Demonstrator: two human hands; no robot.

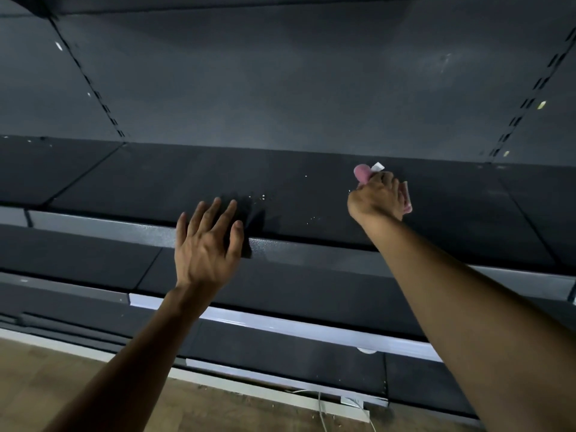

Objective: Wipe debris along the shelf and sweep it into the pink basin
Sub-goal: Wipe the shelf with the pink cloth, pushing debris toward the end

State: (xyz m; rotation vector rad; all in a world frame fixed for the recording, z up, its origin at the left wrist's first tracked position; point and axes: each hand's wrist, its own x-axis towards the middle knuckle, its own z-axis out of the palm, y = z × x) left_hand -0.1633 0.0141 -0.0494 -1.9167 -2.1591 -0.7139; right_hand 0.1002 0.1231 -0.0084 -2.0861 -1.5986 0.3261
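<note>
Pale crumbs of debris (260, 197) scattered on the dark shelf (311, 188), the thickest patch just at one o'clock of the left hand, thinner specks trailing toward four o'clock near the shelf's front lip and one lone speck higher up. Pink cloth (363, 173) bunched inside the right hand (375, 199), gripped tight with curled fingers, pressed down on the shelf at three o'clock of the crumbs; only a rounded pink end at eleven o'clock of the knuckles and a pink edge at four o'clock showing, the rest hidden inside the fist. Small white scrap (377, 166) poking out at twelve o'clock of that fist, hard to tell whether a tag on the cloth or loose litter. Left hand (207, 244) open, fingers straight and spread, hovering over the shelf's front edge; contact with the metal impossible to judge. Slotted uprights (93, 85) running up the grey back panel (280, 88). Lower shelves (93, 260) with pale price rails (280, 325) stepping down toward six o'clock, partly covered by both forearms. Wooden floor (62, 385) at seven o'clock, a white cable (321, 406) lying on it.
</note>
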